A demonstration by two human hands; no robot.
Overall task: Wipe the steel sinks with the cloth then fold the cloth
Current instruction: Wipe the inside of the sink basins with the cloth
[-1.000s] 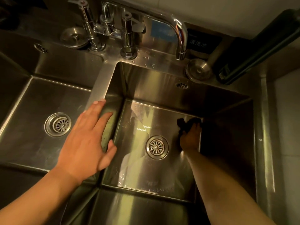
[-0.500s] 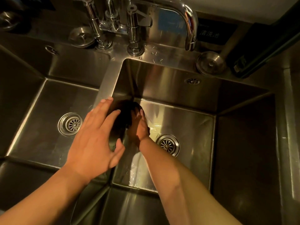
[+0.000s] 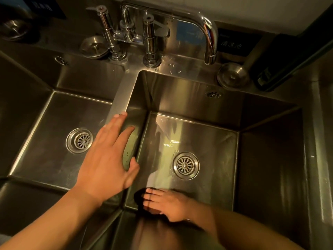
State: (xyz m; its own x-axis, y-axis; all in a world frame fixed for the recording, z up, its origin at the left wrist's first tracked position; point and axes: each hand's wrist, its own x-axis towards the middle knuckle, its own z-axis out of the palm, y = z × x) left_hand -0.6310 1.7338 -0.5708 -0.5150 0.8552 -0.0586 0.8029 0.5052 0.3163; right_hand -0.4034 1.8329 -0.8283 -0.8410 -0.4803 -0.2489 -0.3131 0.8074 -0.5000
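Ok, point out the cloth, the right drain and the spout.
cloth [image 3: 139, 197], head view, dark edge left of the fingers.
right drain [image 3: 186, 165], head view, strainer centre.
spout [image 3: 210, 57], head view, outlet end.

Steel double sink unit [image 3: 124, 91], dim light.
Deck holds tap [image 3: 207, 31], two round plugs [image 3: 94, 46] [image 3: 233, 75]; dark cloth [image 3: 142, 199] lies on right basin floor.

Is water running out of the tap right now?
No. The curved tap has no stream below its spout, while the right hand presses the dark cloth on the right sink's floor.
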